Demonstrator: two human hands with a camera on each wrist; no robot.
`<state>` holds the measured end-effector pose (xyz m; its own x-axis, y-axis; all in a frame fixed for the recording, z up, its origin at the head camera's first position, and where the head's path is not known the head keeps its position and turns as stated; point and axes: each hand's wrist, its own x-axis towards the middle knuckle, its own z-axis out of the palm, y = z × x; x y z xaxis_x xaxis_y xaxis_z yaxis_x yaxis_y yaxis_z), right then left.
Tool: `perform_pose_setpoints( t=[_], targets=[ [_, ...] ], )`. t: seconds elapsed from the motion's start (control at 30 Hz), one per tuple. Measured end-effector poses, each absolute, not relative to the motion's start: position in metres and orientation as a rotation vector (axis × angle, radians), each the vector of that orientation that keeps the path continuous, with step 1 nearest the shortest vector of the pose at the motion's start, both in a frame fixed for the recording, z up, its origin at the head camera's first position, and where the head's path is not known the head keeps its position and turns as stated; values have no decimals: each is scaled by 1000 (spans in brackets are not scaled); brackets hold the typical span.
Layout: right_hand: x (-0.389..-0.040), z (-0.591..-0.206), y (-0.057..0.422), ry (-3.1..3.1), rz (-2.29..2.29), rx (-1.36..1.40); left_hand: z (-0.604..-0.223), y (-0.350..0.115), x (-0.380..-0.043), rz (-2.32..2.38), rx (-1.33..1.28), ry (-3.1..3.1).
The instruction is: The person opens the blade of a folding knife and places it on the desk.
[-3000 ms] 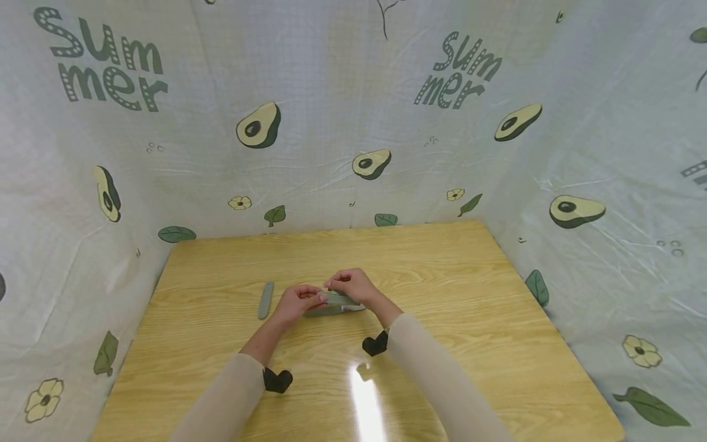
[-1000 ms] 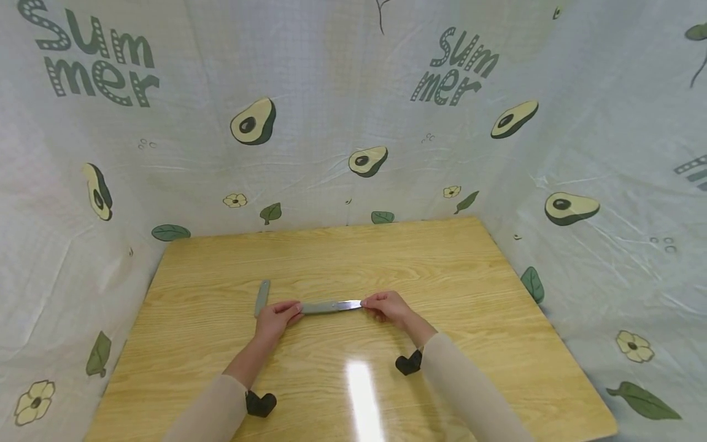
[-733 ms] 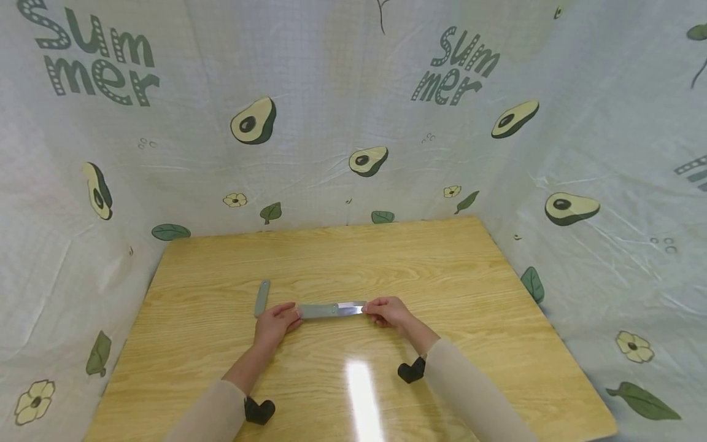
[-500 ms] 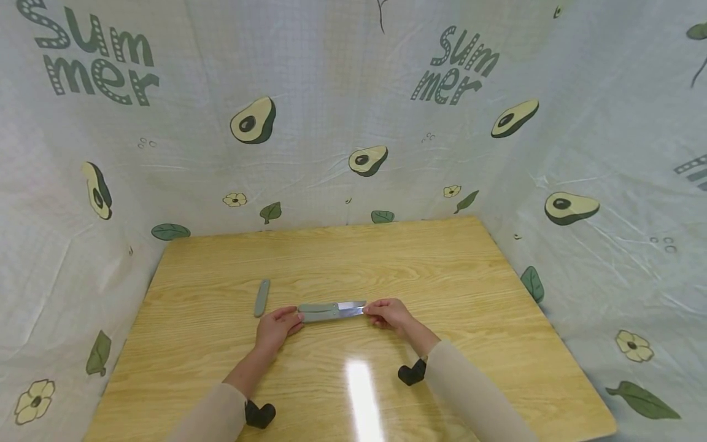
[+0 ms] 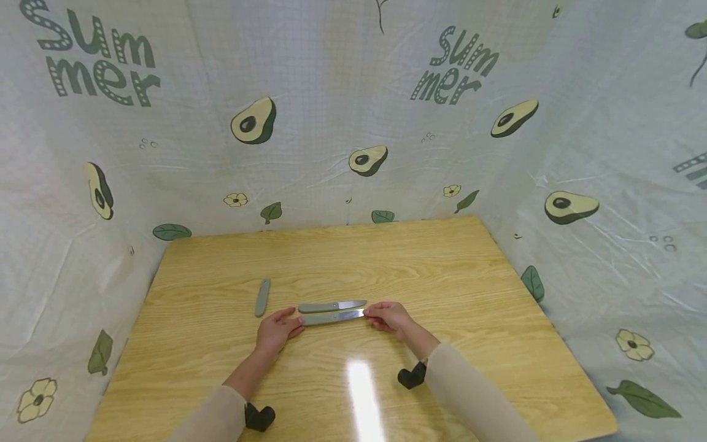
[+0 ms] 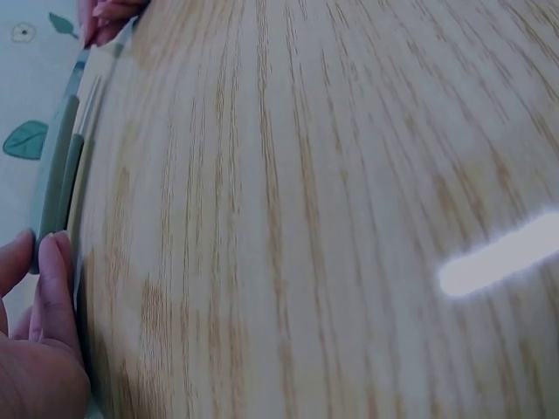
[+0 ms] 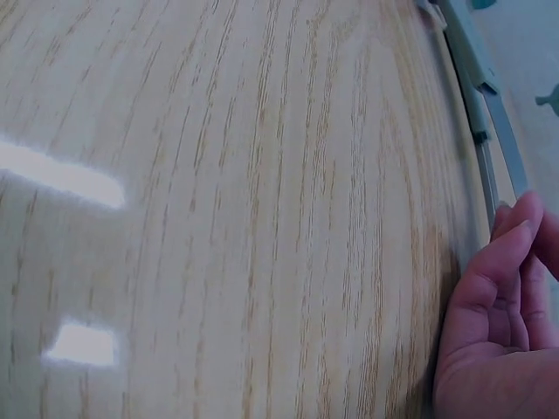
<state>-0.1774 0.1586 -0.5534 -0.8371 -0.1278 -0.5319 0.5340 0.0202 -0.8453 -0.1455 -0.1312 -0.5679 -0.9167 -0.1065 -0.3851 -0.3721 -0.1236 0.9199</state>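
A knife with a grey-green handle (image 5: pixel 316 319) is stretched between both hands. My left hand (image 5: pixel 274 329) pinches its handle end between thumb and fingers. At the other end, my right hand (image 5: pixel 390 318) pinches the tip of the shiny blade (image 5: pixel 350 314). A similar knife (image 5: pixel 318 307) lies just beyond it, nearly parallel, blade also pointing right. In the right wrist view, the held blade (image 7: pixel 506 140) runs to the fingertips, and the other knife shows beside it. The left wrist view has the held handle (image 6: pixel 54 175) raised beside the darker, lower one.
A slim grey-green bar (image 5: pixel 262 298) with a small round mark near its far end lies left of the knives. The wood-grain table (image 5: pixel 469 344) carries a bright reflection at the front. A printed cloth (image 5: pixel 309 80) hangs around its back and sides.
The hands have moved apart from close together to the knife's two ends. The held knife, which overlapped the other one in view, has shifted nearer me, leaving a narrow gap.
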Motion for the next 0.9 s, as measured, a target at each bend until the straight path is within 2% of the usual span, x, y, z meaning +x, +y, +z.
perform_pose_setpoints(
  t=[0.5, 0.9],
  targets=[
    [-174, -550, 162, 1788, -1896, 370, -571, -134, -145, 2149, -525, 1958],
    [-165, -547, 158, 1756, -2035, 442, -570, -132, -145, 2139, -514, 1940]
  ],
)
